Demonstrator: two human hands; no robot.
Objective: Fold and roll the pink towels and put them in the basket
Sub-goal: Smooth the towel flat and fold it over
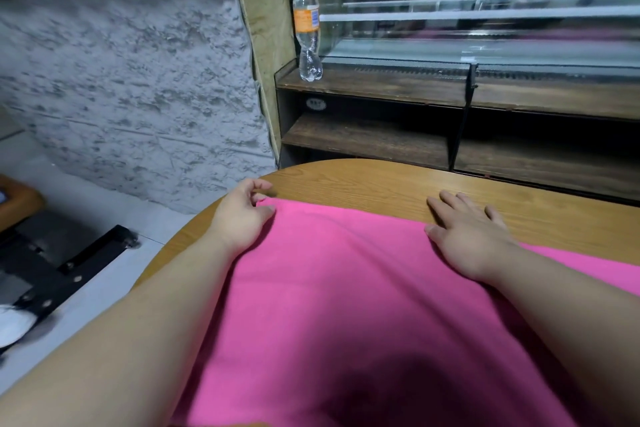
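Towel: one pink towel [346,288] lies spread flat on the wooden table [381,184], from its far edge at 12 o'clock to the near side at 6 o'clock, where a dark shadow falls on it. It looks like a single layer, as far as can be seen.
Left hand: the left hand [242,215] is at the towel's 10 o'clock corner, thumb and fingers curled together and pinching the cloth there.
Right hand: the right hand [474,236] is at the towel's 1 o'clock edge, palm down, fingers straight and slightly spread. It rests on the far hem and the table just beyond, and grips nothing.
Basket: not in view; position cannot be stated.
Surroundings: a clear bottle [306,21] with an orange label stands on a shelf [363,83] at 12 o'clock, well apart from the towel.
Step in hand: judged to be spreading and squaring the towel ahead of the first fold — no fold or roll is visible.
Progress: early; folding, rolling and placing all appear outstanding.
Next move calls for: the right hand to pinch its own corner, then both hands to bring the far edge evenly toward 6 o'clock — hems matched.
Risk: uneven corners would likely give a skewed roll.
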